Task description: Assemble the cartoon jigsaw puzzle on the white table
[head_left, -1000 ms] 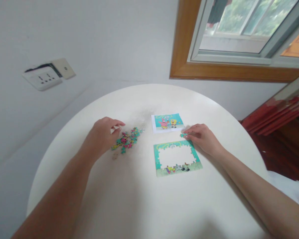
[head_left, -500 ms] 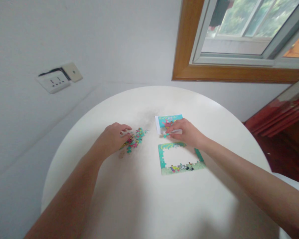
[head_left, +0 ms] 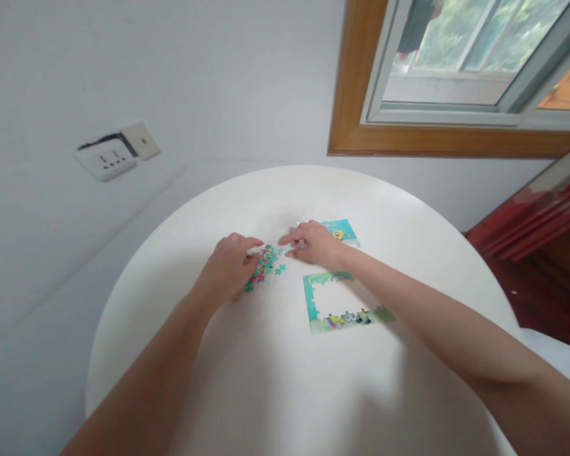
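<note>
A small heap of loose jigsaw pieces in teal, pink and yellow lies on the white table. My left hand rests against the heap's left side, thumb and index finger apart, partly covering it. From the right, my right hand reaches to the heap's edge, its thumb and index finger spread near a pale piece. A single teal piece lies just below the heap. Nearer to me is a jigsaw border, joined round a bare middle; my right forearm hides its upper right part.
A picture sheet with a yellow cartoon figure lies behind my right hand, partly covered. The round white table meets a wall with a socket. A wood-framed window is at the upper right.
My right hand has moved left from the picture sheet to the heap, and the teal piece it pinched is no longer in its fingers. My left hand has shifted slightly right.
</note>
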Tool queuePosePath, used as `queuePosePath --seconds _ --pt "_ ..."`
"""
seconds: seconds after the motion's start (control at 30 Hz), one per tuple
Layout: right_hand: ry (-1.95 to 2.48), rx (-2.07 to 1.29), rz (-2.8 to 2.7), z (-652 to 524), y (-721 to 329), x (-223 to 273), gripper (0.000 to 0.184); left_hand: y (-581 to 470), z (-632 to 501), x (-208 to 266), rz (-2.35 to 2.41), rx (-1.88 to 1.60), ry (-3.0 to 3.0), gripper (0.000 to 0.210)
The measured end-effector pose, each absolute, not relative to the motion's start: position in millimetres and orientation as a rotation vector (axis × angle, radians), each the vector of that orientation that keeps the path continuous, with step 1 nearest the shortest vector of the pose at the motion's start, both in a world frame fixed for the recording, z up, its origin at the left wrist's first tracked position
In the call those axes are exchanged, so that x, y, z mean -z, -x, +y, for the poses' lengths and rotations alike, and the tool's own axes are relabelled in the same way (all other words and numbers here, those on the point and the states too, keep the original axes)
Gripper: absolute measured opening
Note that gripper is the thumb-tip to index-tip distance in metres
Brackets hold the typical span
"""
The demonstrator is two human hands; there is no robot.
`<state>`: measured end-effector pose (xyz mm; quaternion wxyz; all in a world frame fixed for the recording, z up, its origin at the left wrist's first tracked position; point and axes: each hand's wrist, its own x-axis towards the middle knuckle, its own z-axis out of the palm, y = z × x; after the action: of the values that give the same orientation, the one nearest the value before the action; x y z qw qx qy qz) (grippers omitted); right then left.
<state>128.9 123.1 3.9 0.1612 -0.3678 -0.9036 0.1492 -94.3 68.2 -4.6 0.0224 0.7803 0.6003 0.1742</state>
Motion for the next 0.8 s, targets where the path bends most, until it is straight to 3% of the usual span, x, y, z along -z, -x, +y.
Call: queuePosePath --seconds 0.2,0.6,0.8 --pt "1.012 -0.337 -2.637 139.9 -124.6 5.9 0.024 82.6 64.1 5.5 1.787 -0.632 -2.456 0.034" --pt "1.049 -0.598 -2.487 128.6 -117.7 -0.6 0.013 66.9 65.0 20.4 1.764 -0.741 -2.541 0.029" --pt "1.003 -0.851 -2.313 118.3 -127.0 -9.1 0.021 62.7 66.0 16.8 1.678 -0.851 -2.487 0.019"
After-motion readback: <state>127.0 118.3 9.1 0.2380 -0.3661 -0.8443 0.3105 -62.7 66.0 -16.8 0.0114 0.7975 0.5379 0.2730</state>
